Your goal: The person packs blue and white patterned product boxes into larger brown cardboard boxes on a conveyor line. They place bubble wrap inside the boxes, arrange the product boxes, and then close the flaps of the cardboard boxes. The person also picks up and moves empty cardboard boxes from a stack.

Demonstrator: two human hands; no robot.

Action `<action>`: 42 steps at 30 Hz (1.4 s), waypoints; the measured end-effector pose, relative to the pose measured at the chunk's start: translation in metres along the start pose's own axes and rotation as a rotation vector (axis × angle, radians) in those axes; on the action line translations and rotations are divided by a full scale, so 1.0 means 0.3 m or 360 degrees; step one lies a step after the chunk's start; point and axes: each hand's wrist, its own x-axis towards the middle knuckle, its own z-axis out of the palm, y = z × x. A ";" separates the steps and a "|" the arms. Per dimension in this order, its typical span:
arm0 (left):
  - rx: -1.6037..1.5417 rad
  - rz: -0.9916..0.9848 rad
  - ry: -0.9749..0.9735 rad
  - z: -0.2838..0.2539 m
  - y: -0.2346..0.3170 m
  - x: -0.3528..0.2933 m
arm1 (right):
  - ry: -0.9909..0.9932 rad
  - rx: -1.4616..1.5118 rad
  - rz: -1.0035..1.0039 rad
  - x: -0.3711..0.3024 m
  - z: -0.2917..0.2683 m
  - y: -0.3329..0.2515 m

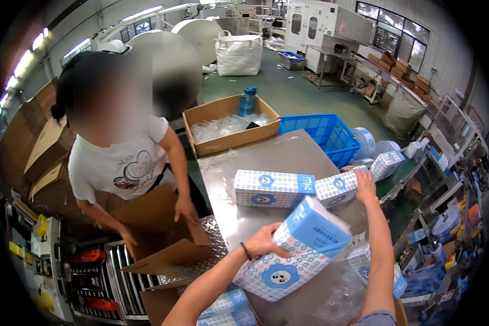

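My left hand (266, 242) is closed round the edge of a large blue-and-white tissue pack (296, 258), printed with a cartoon face. That pack tilts above the metal table, its blue end pointing up and away from me. My right hand (366, 186) reaches further out, its fingers curled over the right end of a smaller-looking tissue pack (336, 187). Beside it, a third tissue pack (263, 188) lies lengthwise on the table. More packs sit in an open carton (228, 307) at the lower edge.
The metal table (223, 163) bears a cardboard tray (231, 142) of clear plastic with a blue bottle. Behind is a blue basket (323, 136). A co-worker on the left holds an open carton (163, 233) above rollers (127, 271). Packs stand along a conveyor (399, 174) at right.
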 end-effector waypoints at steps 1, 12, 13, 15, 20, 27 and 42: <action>-0.0155 0.0175 0.0084 -0.021 0.073 -0.088 | -0.0068 -0.0123 0.0019 0.031 0.019 -0.031; -0.0186 0.0537 0.0845 -0.062 0.080 -0.952 | -0.0490 0.0300 -0.0627 -0.151 -0.016 -0.595; -0.0083 0.0453 0.0899 -0.050 0.110 -1.007 | -0.0507 0.0281 -0.0615 -0.212 -0.032 -0.603; 0.0227 0.0227 0.1226 -0.014 0.123 -1.070 | -0.0587 0.0268 -0.0482 -0.319 -0.079 -0.597; 0.1278 -0.0097 0.1206 -0.046 -0.075 -1.151 | 0.0076 0.1213 -0.0209 -0.315 -0.252 -0.617; 0.1745 -0.0864 0.0263 0.118 -0.647 -1.009 | 0.0187 0.3805 0.1033 -0.382 -0.491 -0.719; 0.1635 -0.0847 0.0288 0.089 -0.651 -1.317 | -0.0285 0.2039 -0.1533 -0.857 -0.604 -1.681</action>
